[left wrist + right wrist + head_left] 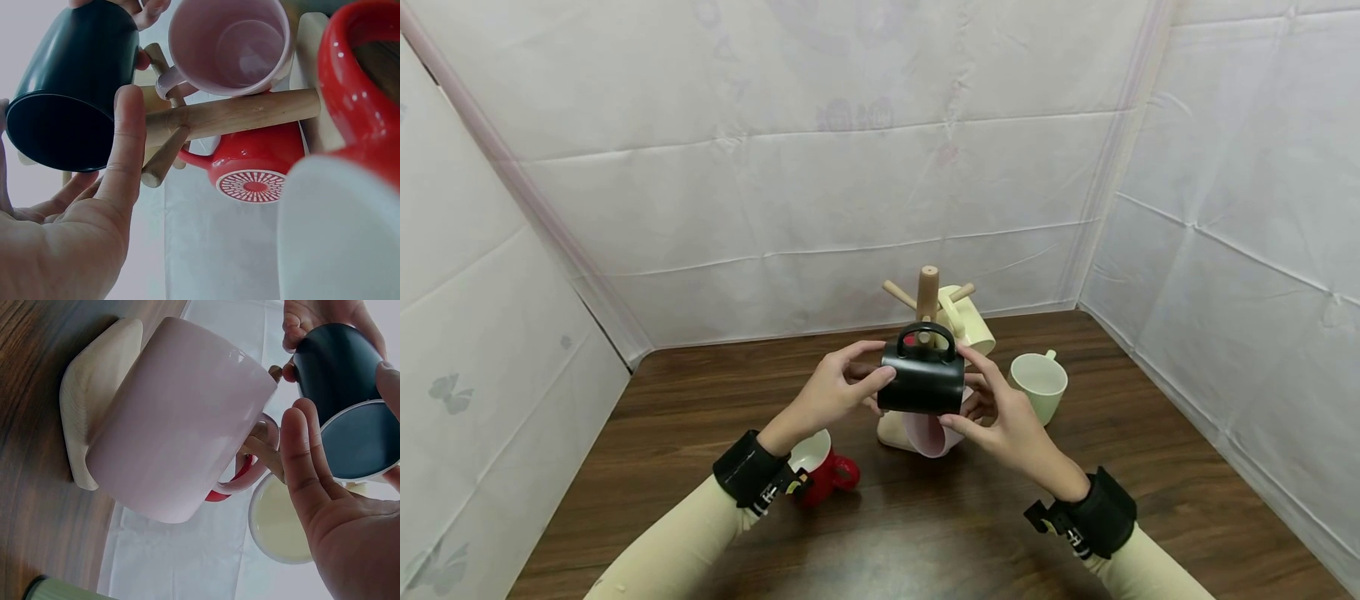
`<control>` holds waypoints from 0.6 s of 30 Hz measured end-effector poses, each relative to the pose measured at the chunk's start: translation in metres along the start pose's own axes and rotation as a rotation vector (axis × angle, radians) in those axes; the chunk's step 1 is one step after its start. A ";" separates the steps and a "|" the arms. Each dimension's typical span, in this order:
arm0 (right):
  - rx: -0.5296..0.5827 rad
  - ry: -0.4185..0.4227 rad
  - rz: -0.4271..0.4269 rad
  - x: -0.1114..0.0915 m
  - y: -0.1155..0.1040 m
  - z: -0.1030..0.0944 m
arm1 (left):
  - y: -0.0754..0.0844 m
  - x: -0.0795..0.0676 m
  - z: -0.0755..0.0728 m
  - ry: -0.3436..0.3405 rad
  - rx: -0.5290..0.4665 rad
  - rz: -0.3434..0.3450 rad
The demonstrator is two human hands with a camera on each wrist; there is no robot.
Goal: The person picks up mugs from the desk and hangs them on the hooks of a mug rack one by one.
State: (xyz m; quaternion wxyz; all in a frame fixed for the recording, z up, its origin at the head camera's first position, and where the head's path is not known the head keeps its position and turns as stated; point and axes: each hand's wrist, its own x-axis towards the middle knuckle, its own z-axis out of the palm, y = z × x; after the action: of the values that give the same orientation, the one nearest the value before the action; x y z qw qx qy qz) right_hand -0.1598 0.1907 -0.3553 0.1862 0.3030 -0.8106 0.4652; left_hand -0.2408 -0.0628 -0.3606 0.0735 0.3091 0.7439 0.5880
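Two-handed, pinching the black mug (921, 387) with left hand (837, 383) and right hand (1006, 415); probably stiff, slick, breakable, fairly heavy; best held by handle (927, 327).

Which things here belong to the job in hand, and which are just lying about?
Likely in the job:
black mug, held
wooden mug rack
pink mug, yellow mug, hanging red mug

Probably just standing by:
white-lined red mug
green mug
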 end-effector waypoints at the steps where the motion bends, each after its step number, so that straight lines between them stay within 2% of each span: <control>1: -0.003 0.000 -0.003 0.000 0.000 0.000 | 0.000 0.000 0.000 0.000 0.000 -0.005; 18: -0.045 0.021 -0.042 0.000 0.001 0.003 | 0.011 0.002 -0.004 -0.027 0.009 -0.124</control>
State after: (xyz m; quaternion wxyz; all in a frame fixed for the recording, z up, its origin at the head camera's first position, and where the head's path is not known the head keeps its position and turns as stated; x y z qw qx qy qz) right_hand -0.1604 0.1886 -0.3570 0.2110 0.3106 -0.8123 0.4462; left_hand -0.2401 -0.0636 -0.3491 0.1184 0.2704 0.7634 0.5746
